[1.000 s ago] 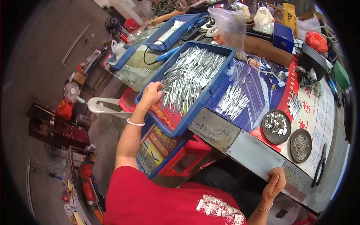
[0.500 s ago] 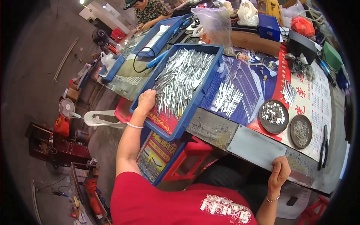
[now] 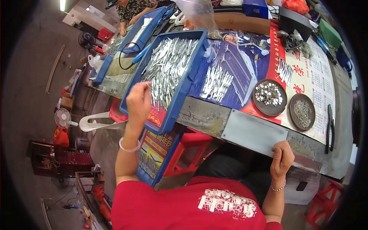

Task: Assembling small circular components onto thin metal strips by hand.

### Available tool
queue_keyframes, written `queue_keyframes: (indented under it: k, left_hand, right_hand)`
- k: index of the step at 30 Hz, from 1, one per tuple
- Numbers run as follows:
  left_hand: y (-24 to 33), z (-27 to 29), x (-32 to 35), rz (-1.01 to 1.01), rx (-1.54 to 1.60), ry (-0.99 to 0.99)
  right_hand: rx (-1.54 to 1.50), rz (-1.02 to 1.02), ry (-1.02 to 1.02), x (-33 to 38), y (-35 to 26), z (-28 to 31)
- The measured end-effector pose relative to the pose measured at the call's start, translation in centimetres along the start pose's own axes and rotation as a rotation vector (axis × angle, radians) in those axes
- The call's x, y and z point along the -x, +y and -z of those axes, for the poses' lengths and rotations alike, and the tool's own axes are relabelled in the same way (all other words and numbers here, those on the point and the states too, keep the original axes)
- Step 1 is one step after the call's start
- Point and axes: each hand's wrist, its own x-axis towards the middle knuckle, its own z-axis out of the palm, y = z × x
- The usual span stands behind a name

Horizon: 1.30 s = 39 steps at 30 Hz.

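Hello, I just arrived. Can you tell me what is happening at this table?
A person in a red shirt sits at a workbench. The left hand reaches into a blue tray full of thin silver metal pieces and pinches some at its near end. The right hand rests closed on the bench's front edge; whether it holds anything is unclear. A smaller heap of the same pieces lies on the bench, beside two round dark dishes of small parts. Another person works at the far end.

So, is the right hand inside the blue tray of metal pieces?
No, the right hand rests at the table edge, while the left hand reaches into the blue tray.
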Motion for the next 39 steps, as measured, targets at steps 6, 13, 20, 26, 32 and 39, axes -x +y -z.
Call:
queue_keyframes:
  k: [6, 13, 20, 26, 32, 39]
  left_hand:
    - [14.5, -0.7, 4.0, -0.020, 0.724, -0.299]
    - [20.4, -4.8, 6.7, 0.361, 1.404, -0.716]
    - [22.1, -6.4, 6.5, 0.593, 1.758, -0.913]
    - [21.6, -6.7, 7.5, 0.745, 1.823, -1.062]
    - [20.9, -6.5, 9.2, 0.660, 1.945, -1.091]
    - [20.4, -6.6, 9.3, 0.644, 1.990, -0.975]
  right_hand:
    - [-0.012, 0.011, 0.008, 0.5, -0.1, 0.2]
    - [0.046, -0.004, 0.013, 0.1, -0.1, 0.8]
    - [0.054, -0.193, 0.064, -2.6, 0.1, 4.0]
    - [0.686, -0.118, -0.166, -8.8, 1.2, 7.5]
    - [0.884, -0.140, -0.345, -10.2, 4.1, 7.2]
    - [0.730, -0.085, -0.245, -10.5, 5.1, 8.0]
